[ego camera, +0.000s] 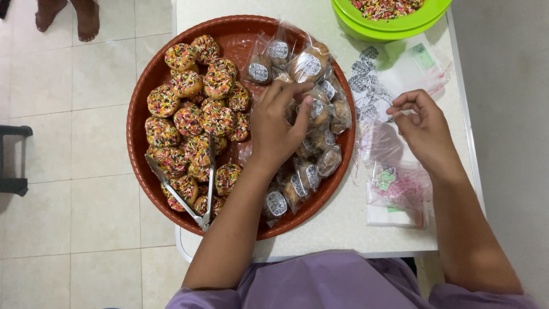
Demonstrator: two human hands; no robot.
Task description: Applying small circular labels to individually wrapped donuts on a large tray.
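A round red tray (pixel 137 123) holds several sprinkle-covered cookies (pixel 194 117) on its left half and several cookies sealed in clear bags with oval stickers (pixel 309 64) on its right half. My left hand (pixel 274 129) lies over the bagged pile, its fingers curled on one bagged cookie (pixel 317 110). My right hand (pixel 423 129) is over the white table (pixel 337 226) to the right of the tray. Its thumb and fingertips pinch the near edge of a clear sticker sheet (pixel 366 80).
Metal tongs (pixel 189 197) lie in the tray's front left. A green bowl (pixel 394 26) of sprinkles stands at the back right. Empty clear bags (pixel 397 189) lie near the table's right edge. Another person's bare feet (pixel 66 17) stand on the tiled floor, far left.
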